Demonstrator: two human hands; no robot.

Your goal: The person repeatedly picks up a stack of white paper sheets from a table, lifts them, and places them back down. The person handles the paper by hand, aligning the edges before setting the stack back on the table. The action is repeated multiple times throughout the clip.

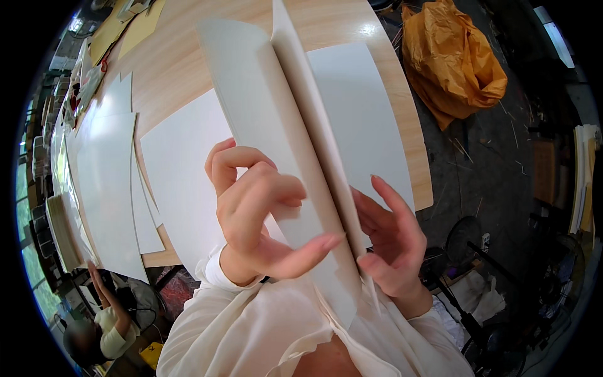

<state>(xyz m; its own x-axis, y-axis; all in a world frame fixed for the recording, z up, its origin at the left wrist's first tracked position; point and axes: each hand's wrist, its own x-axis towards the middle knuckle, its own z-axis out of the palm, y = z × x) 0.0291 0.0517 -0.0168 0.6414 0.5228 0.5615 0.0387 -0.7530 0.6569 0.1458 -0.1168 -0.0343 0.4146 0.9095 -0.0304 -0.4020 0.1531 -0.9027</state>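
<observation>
A folded sheet of white card (251,81), or a thin stack of card, stands raised in front of me. It has a long dark gap between its two upright panels. My left hand (254,207) is at the left panel with its fingers curled against it. Its thumb stretches across to the edge by the gap. At the lower right, my right hand (396,242) holds the right panel, its thumb near the edge and its index finger lifted away. Some of the right fingers are hidden behind the card. Beneath lies a flat white sheet (179,169) on the table.
More white sheets (107,182) lie overlapped on the wooden table (188,53) to the left. Another white sheet (358,100) is at the right. An orange bag (446,63) stands on the floor beyond the table. A person (107,327) is at the lower left.
</observation>
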